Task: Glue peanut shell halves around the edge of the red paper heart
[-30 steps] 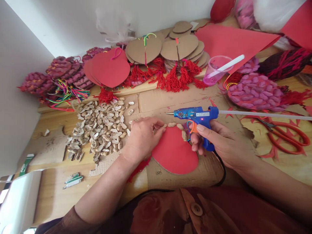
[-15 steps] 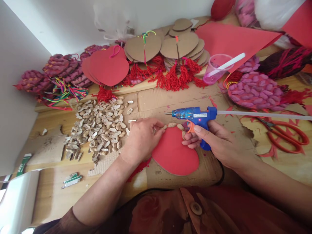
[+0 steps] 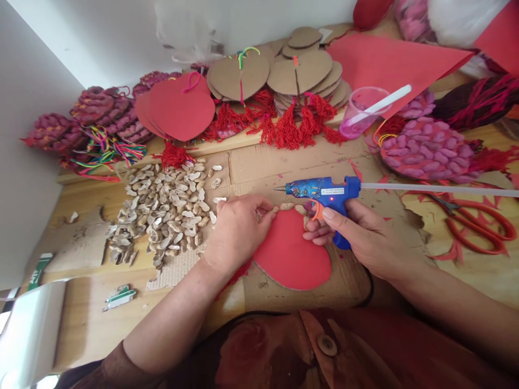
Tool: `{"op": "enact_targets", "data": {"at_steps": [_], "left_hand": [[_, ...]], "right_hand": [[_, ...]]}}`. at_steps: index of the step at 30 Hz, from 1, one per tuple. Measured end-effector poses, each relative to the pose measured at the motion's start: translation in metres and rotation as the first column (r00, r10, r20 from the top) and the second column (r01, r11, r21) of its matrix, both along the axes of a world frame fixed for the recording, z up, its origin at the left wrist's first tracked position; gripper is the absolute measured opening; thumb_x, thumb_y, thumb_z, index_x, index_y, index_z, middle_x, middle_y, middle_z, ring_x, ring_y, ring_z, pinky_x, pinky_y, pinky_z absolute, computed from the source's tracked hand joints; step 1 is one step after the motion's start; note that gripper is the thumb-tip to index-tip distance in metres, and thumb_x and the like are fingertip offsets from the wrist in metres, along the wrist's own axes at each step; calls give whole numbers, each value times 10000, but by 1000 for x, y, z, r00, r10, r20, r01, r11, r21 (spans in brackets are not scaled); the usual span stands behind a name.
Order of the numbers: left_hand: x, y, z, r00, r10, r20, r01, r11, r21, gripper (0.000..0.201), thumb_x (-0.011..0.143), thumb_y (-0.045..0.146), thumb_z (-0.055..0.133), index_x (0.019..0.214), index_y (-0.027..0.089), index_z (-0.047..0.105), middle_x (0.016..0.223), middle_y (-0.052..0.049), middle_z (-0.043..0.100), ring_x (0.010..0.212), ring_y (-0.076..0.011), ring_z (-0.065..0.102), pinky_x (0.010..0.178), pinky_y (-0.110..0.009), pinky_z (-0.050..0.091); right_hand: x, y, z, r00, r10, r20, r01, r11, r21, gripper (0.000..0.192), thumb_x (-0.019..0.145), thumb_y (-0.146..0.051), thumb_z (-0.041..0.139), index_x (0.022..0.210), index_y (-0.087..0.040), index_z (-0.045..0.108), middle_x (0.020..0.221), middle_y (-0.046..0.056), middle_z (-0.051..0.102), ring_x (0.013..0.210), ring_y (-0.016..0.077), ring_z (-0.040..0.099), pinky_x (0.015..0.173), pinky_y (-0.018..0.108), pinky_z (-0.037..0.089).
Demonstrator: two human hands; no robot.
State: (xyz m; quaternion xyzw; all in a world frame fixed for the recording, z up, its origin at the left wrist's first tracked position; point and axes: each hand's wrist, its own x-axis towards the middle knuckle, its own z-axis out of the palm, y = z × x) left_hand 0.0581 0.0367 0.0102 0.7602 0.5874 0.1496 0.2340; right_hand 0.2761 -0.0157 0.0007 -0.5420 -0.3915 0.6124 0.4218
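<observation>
A red heart-shaped card lies in front of me, with several peanut shells along its far edge. My left hand is closed at the card's left edge, its fingertips pinching a peanut shell against the rim. My right hand is wrapped round the handle of a blue hot glue gun with an orange trigger; its lower fingers reach the card's right edge. The gun's nozzle points left above the card, and a long glue stick sticks out of its back.
A pile of peanut shells spreads to the left. Orange-handled scissors lie at the right, near a pink shell-covered heart. Along the back stand a pink cup, cardboard hearts and red tassels. A white object stands at the near left.
Almost nothing differs. Both hands, the glue gun and the card hold their places; the view has shifted very slightly.
</observation>
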Motion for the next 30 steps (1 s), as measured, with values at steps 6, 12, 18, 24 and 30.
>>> {"op": "enact_targets", "data": {"at_steps": [6, 12, 18, 24, 30], "left_hand": [[0, 0, -3, 1000, 11, 14, -11, 1000, -13, 79, 881, 264, 705, 882, 249, 783, 867, -13, 800, 822, -233, 740, 730, -347, 545], [-5, 3, -3, 994, 49, 95, -40, 995, -89, 68, 851, 287, 741, 888, 252, 786, 843, 10, 801, 770, -203, 736, 705, -314, 536], [-28, 15, 10, 981, 80, 175, -70, 995, -66, 277, 956, 416, 614, 851, 230, 792, 770, 4, 788, 704, -180, 716, 671, -288, 532], [-32, 16, 3, 961, 59, 269, -59, 998, -10, 228, 934, 274, 596, 1037, 232, 795, 940, -9, 812, 803, -187, 742, 754, -300, 563], [-22, 10, 2, 979, 6, 204, -1, 1000, -22, 220, 914, 231, 623, 1035, 199, 804, 1018, -32, 814, 909, -207, 742, 872, -307, 546]], "right_hand": [[0, 1, 0, 1000, 7, 5, -7, 1000, -3, 286, 930, -476, 719, 1023, -209, 674, 890, 47, 789, 784, 186, 786, 685, 283, 659], [1, -1, -5, 1000, 21, -17, -21, 1000, 9, 288, 955, -478, 692, 1048, -208, 663, 898, 36, 783, 791, 170, 784, 685, 259, 656], [1, 0, -4, 999, 16, -43, -15, 1000, 10, 280, 952, -470, 700, 1050, -210, 669, 891, 27, 776, 787, 172, 785, 679, 263, 658], [3, 0, -7, 998, 31, -50, -30, 999, 24, 268, 966, -457, 691, 1062, -208, 664, 898, 20, 775, 789, 159, 786, 686, 245, 660], [4, 2, -6, 994, 34, -100, -30, 999, 39, 271, 951, -463, 707, 1044, -213, 658, 873, 13, 765, 758, 162, 787, 643, 235, 653]]}}
